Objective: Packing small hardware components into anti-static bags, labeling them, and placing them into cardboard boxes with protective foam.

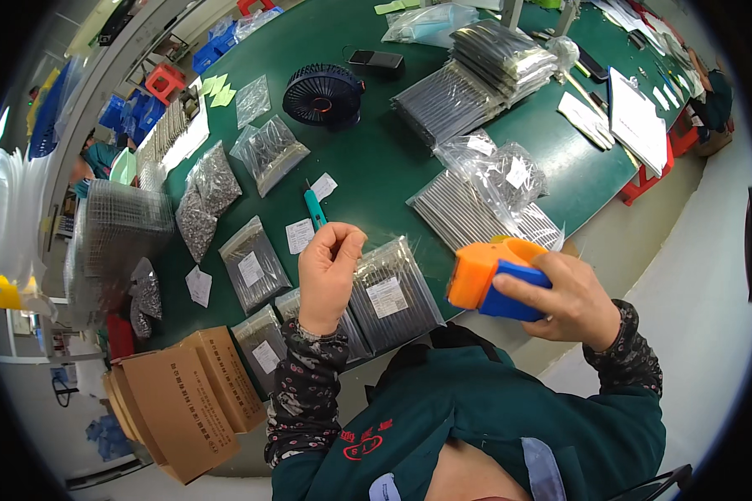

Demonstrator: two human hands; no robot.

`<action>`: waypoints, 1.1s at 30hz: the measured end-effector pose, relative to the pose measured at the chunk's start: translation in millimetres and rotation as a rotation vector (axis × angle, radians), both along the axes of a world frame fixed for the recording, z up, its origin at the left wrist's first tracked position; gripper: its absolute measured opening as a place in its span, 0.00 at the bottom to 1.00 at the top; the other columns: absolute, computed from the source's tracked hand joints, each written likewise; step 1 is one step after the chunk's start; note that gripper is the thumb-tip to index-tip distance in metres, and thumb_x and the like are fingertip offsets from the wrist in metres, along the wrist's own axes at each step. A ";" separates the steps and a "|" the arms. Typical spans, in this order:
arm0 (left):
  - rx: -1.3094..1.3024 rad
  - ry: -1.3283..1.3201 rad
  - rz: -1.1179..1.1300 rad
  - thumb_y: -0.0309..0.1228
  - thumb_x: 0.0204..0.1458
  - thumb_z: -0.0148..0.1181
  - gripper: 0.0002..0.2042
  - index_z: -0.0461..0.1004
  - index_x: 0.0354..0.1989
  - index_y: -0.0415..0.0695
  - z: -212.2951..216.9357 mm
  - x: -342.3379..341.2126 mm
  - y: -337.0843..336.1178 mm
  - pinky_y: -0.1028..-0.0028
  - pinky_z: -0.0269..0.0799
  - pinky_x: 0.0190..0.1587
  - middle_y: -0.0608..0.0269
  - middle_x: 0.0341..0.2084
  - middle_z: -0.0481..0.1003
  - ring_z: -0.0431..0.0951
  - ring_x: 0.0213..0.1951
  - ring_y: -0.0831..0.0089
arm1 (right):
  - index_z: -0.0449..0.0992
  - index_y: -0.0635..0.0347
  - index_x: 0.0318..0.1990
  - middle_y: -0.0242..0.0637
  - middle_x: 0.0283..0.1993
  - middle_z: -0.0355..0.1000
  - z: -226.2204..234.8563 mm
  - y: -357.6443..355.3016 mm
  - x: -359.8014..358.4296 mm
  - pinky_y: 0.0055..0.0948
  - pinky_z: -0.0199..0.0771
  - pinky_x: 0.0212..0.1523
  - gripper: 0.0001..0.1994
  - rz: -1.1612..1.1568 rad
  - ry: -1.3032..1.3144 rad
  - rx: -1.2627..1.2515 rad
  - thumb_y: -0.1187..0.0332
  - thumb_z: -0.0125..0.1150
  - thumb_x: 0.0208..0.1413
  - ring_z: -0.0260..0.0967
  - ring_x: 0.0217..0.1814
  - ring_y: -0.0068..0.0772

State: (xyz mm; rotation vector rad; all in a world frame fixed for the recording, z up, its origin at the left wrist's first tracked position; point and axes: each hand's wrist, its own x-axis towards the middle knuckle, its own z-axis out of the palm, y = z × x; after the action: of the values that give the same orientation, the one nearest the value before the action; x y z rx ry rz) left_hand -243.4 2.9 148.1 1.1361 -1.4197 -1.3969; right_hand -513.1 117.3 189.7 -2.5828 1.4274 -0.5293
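My right hand [573,306] grips an orange and blue tape dispenser [474,275] just off the table's front edge. My left hand [330,275] is closed, thumb against the fingers, above the bagged packs; whatever it may pinch is too small to make out. Beneath and right of it lies a clear bag of dark thin rods [401,311] with a white label. A similar labelled bag [255,265] is to its left, and another bag [265,346] sits nearer, partly behind my forearm. A teal utility knife [314,209] lies just beyond my left hand, beside small paper labels [300,235].
Bags of small grey parts [211,192] and a black fan [322,94] stand farther back on the green table [368,179]. Stacked rod packs [451,100] and more bundled rods [459,209] occupy the right. An open cardboard box [180,401] is at the near left.
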 end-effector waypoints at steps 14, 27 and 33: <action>-1.503 -0.362 -0.419 0.25 0.36 0.53 0.10 0.69 0.30 0.38 60.9 -95.6 53.0 0.77 0.66 0.27 0.60 0.24 0.68 0.69 0.26 0.71 | 0.66 0.42 0.53 0.44 0.27 0.62 -17.9 -43.1 -16.7 0.37 0.67 0.29 0.30 -0.730 -0.178 -0.136 0.64 0.63 0.35 0.65 0.27 0.44; -0.562 -0.492 0.003 0.21 0.45 0.56 0.03 0.68 0.26 0.38 18.6 -2.6 47.4 0.79 0.63 0.25 0.62 0.21 0.68 0.66 0.22 0.74 | 0.61 0.46 0.56 0.48 0.52 0.59 -151.0 -58.4 -120.7 0.39 0.58 0.51 0.30 -0.973 0.381 -0.384 0.72 0.60 0.40 0.58 0.53 0.46; -0.461 -0.546 0.245 0.21 0.45 0.57 0.03 0.68 0.26 0.38 3.5 43.6 73.7 0.78 0.64 0.25 0.61 0.22 0.69 0.68 0.23 0.71 | 0.62 0.60 0.55 0.39 0.53 0.63 -83.6 -71.2 78.7 0.32 0.59 0.50 0.37 0.080 -1.048 0.691 0.44 0.60 0.40 0.59 0.55 0.32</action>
State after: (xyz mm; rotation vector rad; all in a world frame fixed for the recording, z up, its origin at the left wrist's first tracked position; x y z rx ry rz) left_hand -199.8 76.6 151.6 1.3730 -1.7834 -0.5547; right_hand -434.4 46.1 106.1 -1.4123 0.8755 -0.9546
